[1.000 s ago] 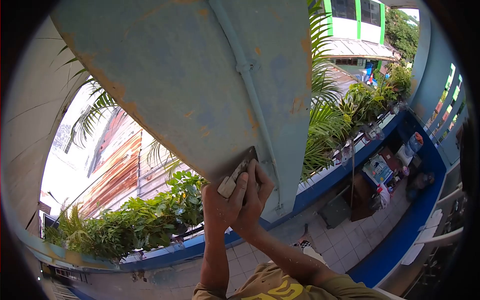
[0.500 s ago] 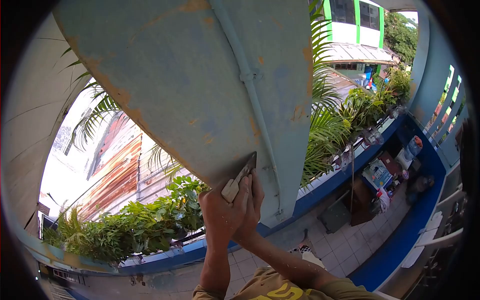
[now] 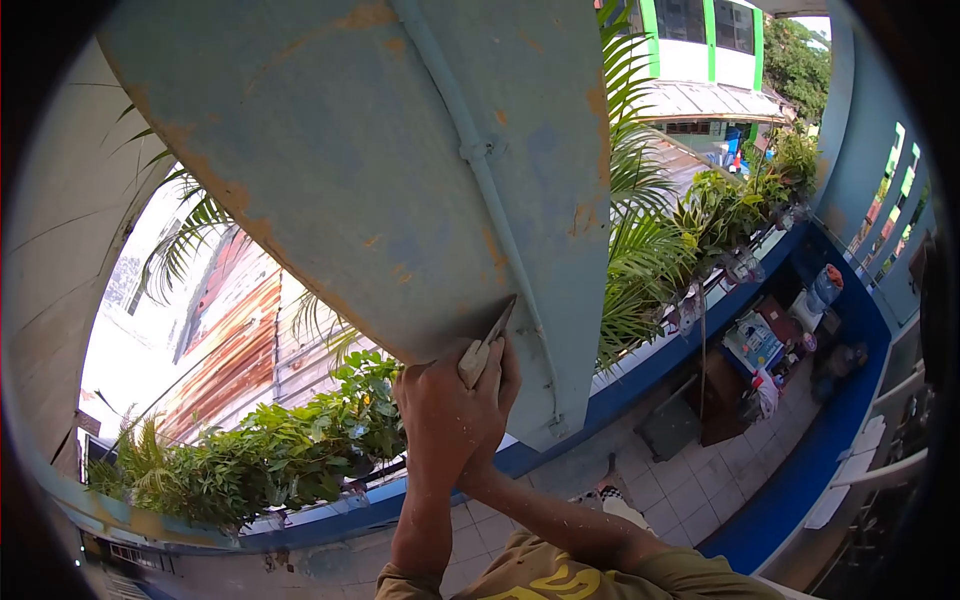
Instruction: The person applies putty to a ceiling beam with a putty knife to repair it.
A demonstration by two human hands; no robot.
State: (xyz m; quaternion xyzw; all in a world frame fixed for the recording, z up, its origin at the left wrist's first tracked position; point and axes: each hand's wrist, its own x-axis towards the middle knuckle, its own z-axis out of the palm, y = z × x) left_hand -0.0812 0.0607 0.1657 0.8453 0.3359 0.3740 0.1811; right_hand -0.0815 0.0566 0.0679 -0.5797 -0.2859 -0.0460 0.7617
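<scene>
A scraper point(image 3: 487, 352) with a pale handle and a thin, dark-edged blade is tilted against the grey-blue painted pillar point(image 3: 330, 190). The tip of its blade touches the surface just left of a painted conduit pipe point(image 3: 486, 185). My left hand point(image 3: 434, 405) is closed around the lower handle. Pressed close beside it, my right hand point(image 3: 489, 425) is closed too, its fingers along the handle near the blade; part of it is hidden behind the left. Orange-brown patches mark the pillar's edges and face. Pale specks dot my forearms.
Leafy plants point(image 3: 290, 450) line the ledge left of the pillar, and palm fronds point(image 3: 640, 260) rise on its right. Below right stand a cluttered small table point(image 3: 755, 345) and a dark grey bin or chair point(image 3: 668, 425) on the tiled floor point(image 3: 690, 490). A blue low wall point(image 3: 800, 500) curves around.
The scraper has turned slightly, its blade now seen more edge-on and its tip a little higher against the pillar. Both hands stay closed on it. The view has shifted slightly.
</scene>
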